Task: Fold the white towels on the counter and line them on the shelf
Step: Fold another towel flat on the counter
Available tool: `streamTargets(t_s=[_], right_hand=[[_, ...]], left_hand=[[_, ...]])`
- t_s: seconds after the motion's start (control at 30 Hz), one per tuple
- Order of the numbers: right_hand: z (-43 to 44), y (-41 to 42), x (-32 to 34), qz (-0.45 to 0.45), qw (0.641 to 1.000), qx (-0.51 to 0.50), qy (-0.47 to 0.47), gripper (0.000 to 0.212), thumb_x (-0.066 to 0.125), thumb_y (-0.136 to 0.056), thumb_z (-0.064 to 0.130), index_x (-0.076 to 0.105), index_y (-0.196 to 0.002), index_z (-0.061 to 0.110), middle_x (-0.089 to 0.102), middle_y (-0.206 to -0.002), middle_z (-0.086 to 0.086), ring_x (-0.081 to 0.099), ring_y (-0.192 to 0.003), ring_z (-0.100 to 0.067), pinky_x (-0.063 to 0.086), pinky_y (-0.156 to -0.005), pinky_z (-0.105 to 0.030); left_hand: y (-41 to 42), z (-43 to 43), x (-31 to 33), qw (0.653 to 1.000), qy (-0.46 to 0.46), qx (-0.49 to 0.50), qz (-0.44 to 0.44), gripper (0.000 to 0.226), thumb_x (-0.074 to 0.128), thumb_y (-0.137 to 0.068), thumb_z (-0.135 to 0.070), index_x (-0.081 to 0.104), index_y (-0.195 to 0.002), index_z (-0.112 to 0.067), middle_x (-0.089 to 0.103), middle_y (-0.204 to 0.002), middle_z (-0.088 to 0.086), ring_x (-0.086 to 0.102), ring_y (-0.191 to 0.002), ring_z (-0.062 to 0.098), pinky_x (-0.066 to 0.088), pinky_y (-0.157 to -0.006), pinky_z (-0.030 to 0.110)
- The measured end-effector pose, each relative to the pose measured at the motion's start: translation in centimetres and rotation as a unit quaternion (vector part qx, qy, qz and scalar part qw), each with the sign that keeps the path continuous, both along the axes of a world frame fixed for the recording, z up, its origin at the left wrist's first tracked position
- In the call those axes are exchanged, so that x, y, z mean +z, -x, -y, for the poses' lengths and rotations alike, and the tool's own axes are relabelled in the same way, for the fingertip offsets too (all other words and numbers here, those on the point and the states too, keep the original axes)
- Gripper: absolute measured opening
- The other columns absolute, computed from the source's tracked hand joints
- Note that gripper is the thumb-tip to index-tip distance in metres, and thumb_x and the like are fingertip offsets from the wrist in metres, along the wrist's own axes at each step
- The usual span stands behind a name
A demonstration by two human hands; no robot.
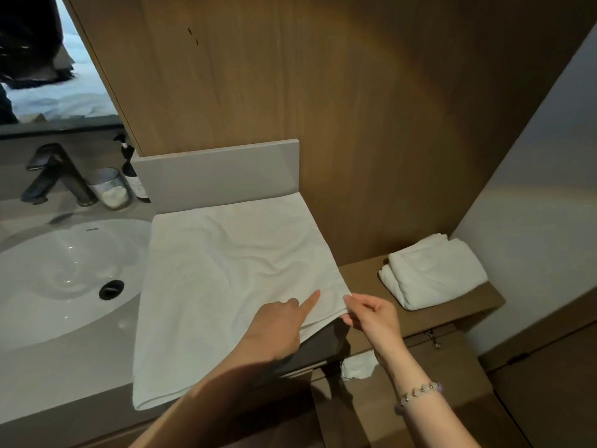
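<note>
Folding under way: the white towel (pixel 226 270) lies flat on the desk (pixel 64 383). The right hand (pixel 371 313) has its grip pinched on the towel's right edge. The left hand (pixel 277 324) presses the cloth with one straight finger, gripping nothing. Likely next: carry that edge across evenly. A folded towel (pixel 433 270) sits on the shelf (pixel 358 276).

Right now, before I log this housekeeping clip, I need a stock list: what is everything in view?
sink: one, white, left
counter: one, grey, around the sink
spread towel: one, white, flat on the counter
shelf: one, brown wood, lower right
folded towel: one, white, on the shelf
faucet: one, black, behind the sink
glass jar: one, clear, beside the faucet
pump bottle: one, dark, behind the glass jar
bracelet: one, pale beads, right wrist
left hand: one, index finger on the spread towel
right hand: one, pinching the spread towel's corner
</note>
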State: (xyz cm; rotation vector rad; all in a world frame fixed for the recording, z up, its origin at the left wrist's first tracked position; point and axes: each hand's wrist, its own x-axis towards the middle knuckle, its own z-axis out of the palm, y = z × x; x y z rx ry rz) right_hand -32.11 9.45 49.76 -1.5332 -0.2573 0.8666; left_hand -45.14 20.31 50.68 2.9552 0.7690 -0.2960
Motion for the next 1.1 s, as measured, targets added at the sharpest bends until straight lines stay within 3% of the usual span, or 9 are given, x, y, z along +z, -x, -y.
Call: streamTargets(t_s=[0.2, 0.3, 0.4, 0.47, 0.57, 0.7, 0.8, 0.93, 1.1], right_hand=[[0.6, -0.6, -2.3, -0.111, 0.992, -0.059, 0.033, 0.014, 0.063, -0.087, 0.003, 0.065, -0.099, 0.007, 0.069, -0.097, -0.012, 0.066, -0.089, -0.02, 0.055, -0.058, -0.015], [0.8, -0.9, -3.1, -0.152, 0.985, -0.064, 0.04, 0.019, 0.06, -0.088, 0.001, 0.062, -0.106, 0.006, 0.067, -0.105, -0.016, 0.065, -0.092, -0.022, 0.055, -0.056, -0.016], [0.7, -1.2, -3.5, -0.151, 0.986, -0.058, 0.05, 0.027, 0.057, -0.089, 0.0, 0.06, -0.116, 0.004, 0.066, -0.107, -0.016, 0.065, -0.089, -0.021, 0.054, -0.054, -0.018], [0.6, -1.4, -3.8, -0.15, 0.986, -0.054, 0.052, 0.027, 0.056, -0.09, 0.0, 0.059, -0.116, 0.005, 0.066, -0.102, -0.014, 0.065, -0.086, -0.019, 0.053, -0.053, -0.018], [0.4, -1.4, -4.0, -0.154, 0.985, -0.049, 0.059, 0.031, 0.054, -0.091, 0.001, 0.056, -0.121, 0.005, 0.065, -0.096, -0.012, 0.064, -0.084, -0.019, 0.05, -0.062, -0.024], [0.3, -1.4, -4.1, -0.136, 0.988, -0.043, 0.066, 0.033, 0.059, -0.089, 0.006, 0.055, -0.121, 0.006, 0.065, -0.095, -0.012, 0.063, -0.085, -0.021, 0.054, -0.057, -0.023], [0.0, -1.1, -3.9, -0.102, 0.991, -0.034, 0.078, 0.038, 0.065, -0.086, 0.013, 0.055, -0.122, 0.008, 0.063, -0.108, -0.014, 0.061, -0.095, -0.024, 0.049, -0.07, -0.028], [0.0, -1.1, -3.8, -0.091, 0.992, -0.028, 0.078, 0.043, 0.067, -0.085, 0.011, 0.053, -0.125, 0.004, 0.062, -0.113, -0.015, 0.061, -0.099, -0.025, 0.05, -0.079, -0.029], [0.3, -1.6, -4.2, -0.08, 0.992, -0.028, 0.093, 0.04, 0.069, -0.082, 0.007, 0.058, -0.119, -0.002, 0.065, -0.109, -0.018, 0.064, -0.091, -0.025, 0.052, -0.079, -0.029]], left_hand=[[4.3, -0.4, -0.9, 0.996, 0.031, 0.007, 0.081, 0.063, 0.047, -0.091, -0.025, 0.02, -0.148, -0.028, 0.044, -0.133, -0.001, 0.045, -0.116, 0.019, 0.034, -0.091, 0.025], [8.9, 0.1, -2.0, 0.977, 0.061, 0.076, 0.19, 0.047, 0.055, -0.087, -0.044, 0.049, -0.131, -0.03, 0.054, -0.121, -0.009, 0.051, -0.109, 0.01, 0.035, -0.088, 0.021], [13.1, 2.1, -1.4, 0.845, 0.09, 0.336, 0.406, 0.011, 0.068, -0.082, -0.033, 0.064, -0.08, -0.024, 0.061, -0.084, -0.008, 0.055, -0.078, 0.009, 0.04, -0.067, 0.02], [15.6, 2.9, -1.2, 0.676, 0.145, 0.53, 0.491, 0.026, 0.067, -0.084, -0.03, 0.061, -0.066, -0.012, 0.06, -0.076, 0.006, 0.053, -0.073, 0.023, 0.039, -0.065, 0.03], [18.4, 3.6, -1.3, 0.559, 0.155, 0.658, 0.48, 0.041, 0.056, -0.092, -0.035, 0.063, -0.061, -0.008, 0.059, -0.083, 0.014, 0.048, -0.084, 0.026, 0.033, -0.083, 0.031], [18.8, 4.4, -2.8, 0.516, 0.209, 0.693, 0.458, 0.038, 0.053, -0.09, -0.047, 0.067, -0.065, -0.02, 0.062, -0.094, 0.006, 0.053, -0.091, 0.021, 0.037, -0.096, 0.036], [17.9, 4.9, -2.8, 0.534, 0.278, 0.649, 0.465, 0.047, 0.049, -0.084, -0.061, 0.061, -0.07, -0.018, 0.061, -0.08, 0.009, 0.055, -0.077, 0.024, 0.048, -0.08, 0.042], [15.9, 3.7, -1.4, 0.409, 0.279, 0.707, 0.506, 0.043, 0.054, -0.092, -0.04, 0.053, -0.067, -0.005, 0.052, -0.072, 0.008, 0.05, -0.079, 0.025, 0.042, -0.076, 0.034], [16.4, 3.3, -1.7, 0.372, 0.236, 0.731, 0.521, 0.028, 0.059, -0.091, -0.029, 0.067, -0.094, -0.002, 0.063, -0.083, 0.007, 0.058, -0.096, 0.026, 0.041, -0.093, 0.038]])
